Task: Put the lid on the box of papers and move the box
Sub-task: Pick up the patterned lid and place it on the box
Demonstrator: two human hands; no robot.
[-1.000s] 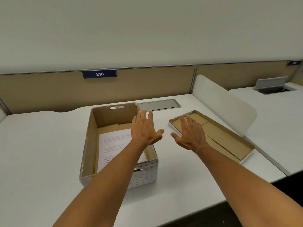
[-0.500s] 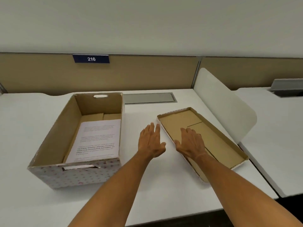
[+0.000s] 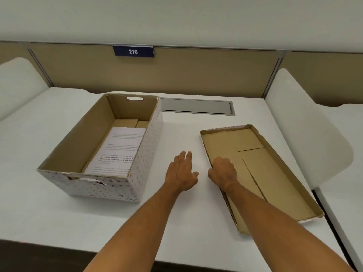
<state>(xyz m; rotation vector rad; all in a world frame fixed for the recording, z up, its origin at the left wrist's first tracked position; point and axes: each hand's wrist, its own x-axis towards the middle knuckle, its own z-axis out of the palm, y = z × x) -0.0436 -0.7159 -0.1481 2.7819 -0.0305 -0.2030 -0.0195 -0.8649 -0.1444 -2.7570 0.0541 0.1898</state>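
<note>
Gripping the near left edge of the upturned lid point(image 3: 261, 173) at four o'clock on the white desk point(image 3: 49, 213), the right hand point(image 3: 224, 171) curls its fingers over the rim, while the left hand point(image 3: 181, 171) hovers flat and open beside it, and the box point(image 3: 110, 146) of papers point(image 3: 119, 152) sits lidless at ten o'clock.

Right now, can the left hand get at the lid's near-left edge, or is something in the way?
Probably yes. The left hand hovers open over bare desk beside the lid, nothing between them. The right hand already curls on that rim, leaving room along it.
</note>
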